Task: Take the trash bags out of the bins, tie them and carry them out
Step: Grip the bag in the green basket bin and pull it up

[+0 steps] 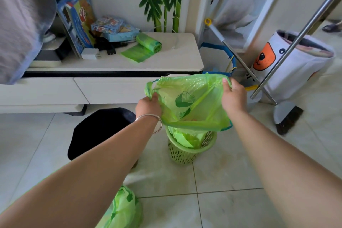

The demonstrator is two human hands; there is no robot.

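Your left hand [149, 105] is closed in a pinch on the bunched rim of the green bag [190, 103], and your right hand [233, 96] pinches the opposite rim with the thumb on top, so the mouth is stretched wide between them. The bag hangs above the small green basket bin [185, 152], its lower part still down inside. It is thin, soft film, looks light, and will likely slide and stretch if you grip a single layer; gather the rim into thicker bunches near the drawstring band. A second green bag [124, 211] lies on the floor tiles [231, 172] by your left forearm.
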